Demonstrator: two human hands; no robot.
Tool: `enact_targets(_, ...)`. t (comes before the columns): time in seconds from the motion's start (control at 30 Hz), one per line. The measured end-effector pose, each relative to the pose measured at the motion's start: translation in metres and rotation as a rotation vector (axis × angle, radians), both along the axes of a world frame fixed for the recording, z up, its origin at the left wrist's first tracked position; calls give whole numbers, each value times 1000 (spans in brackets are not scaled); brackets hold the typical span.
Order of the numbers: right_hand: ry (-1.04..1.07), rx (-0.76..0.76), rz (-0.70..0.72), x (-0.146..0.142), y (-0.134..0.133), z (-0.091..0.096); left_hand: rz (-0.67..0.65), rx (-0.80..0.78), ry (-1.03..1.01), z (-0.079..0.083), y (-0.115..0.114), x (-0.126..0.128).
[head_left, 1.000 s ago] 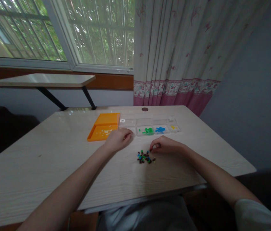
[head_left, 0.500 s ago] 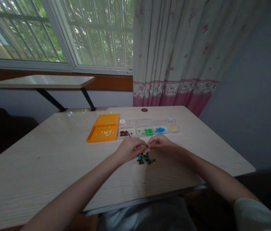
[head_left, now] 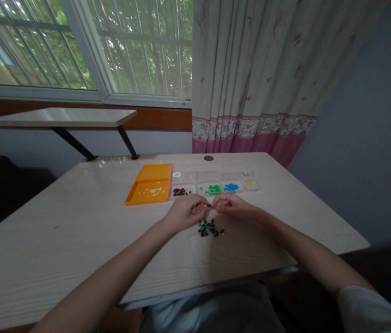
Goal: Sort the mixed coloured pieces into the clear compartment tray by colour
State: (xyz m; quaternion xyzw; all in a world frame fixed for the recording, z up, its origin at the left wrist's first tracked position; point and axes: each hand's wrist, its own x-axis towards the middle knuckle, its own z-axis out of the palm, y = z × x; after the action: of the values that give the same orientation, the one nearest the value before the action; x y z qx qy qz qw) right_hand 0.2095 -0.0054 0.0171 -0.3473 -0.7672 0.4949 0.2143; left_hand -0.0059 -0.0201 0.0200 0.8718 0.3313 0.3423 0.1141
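A small dark brown brick shows between the fingertips of my two hands, above the table. My left hand pinches it from the left. From the right, the thumb and finger of my right hand close on it too. Just below them, a loose pile of small bricks in brown, blue and green lies on the table. Behind my hands stand clear compartment boxes with brown pieces, green pieces, blue pieces and yellow pieces.
An open orange case with white pieces in it sits left of the clear boxes. A raised shelf on black legs stands at the back left of the table. A curtain hangs behind the table.
Both hands have risen slightly away from the pile. More of the brown brick now shows between the fingertips. The pile and boxes look the same.
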Motion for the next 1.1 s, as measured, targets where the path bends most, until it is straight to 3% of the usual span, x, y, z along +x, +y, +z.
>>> enact_targets(0.2,-309,90,304,14,-2,10,206,69,-119,7,12,-17)
enact_targets(0.37,-333,191,363,11,-6,12,273,119,-179,10,11,-17)
enact_targets(0.67,-344,162,359,9,-8,14,281,203,-214,12,5,-17)
enact_targets(0.9,-319,138,328,11,-3,6,279,225,-202,12,9,-19)
enact_targets(1.1,-249,60,242,13,2,-1,590,-5,-163,5,35,-41)
